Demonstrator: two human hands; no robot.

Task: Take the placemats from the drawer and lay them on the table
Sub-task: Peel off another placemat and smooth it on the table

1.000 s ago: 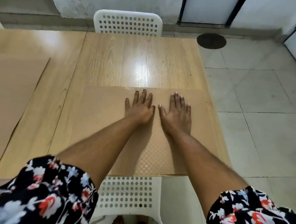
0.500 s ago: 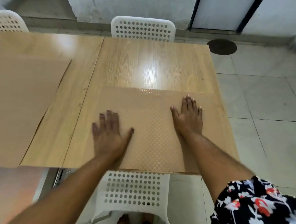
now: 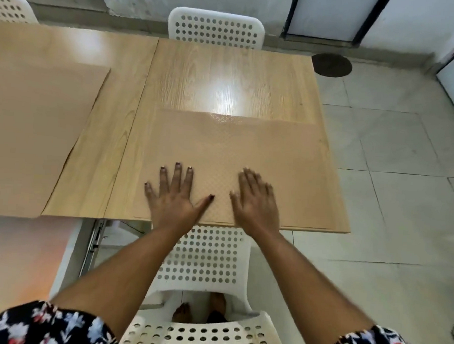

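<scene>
Head view: a tan placemat [image 3: 261, 152] lies flat on the near part of the right bench [image 3: 226, 76], its near edge along the bench edge. Left hand [image 3: 175, 195] rests flat on it, fingers spread wide. Right hand [image 3: 256, 200], blurred, lies just beside it, fingers straight, holding nothing. A second placemat [image 3: 31, 133] covers the left bench. White perforated chairs [image 3: 216, 27] stand near and far.
</scene>
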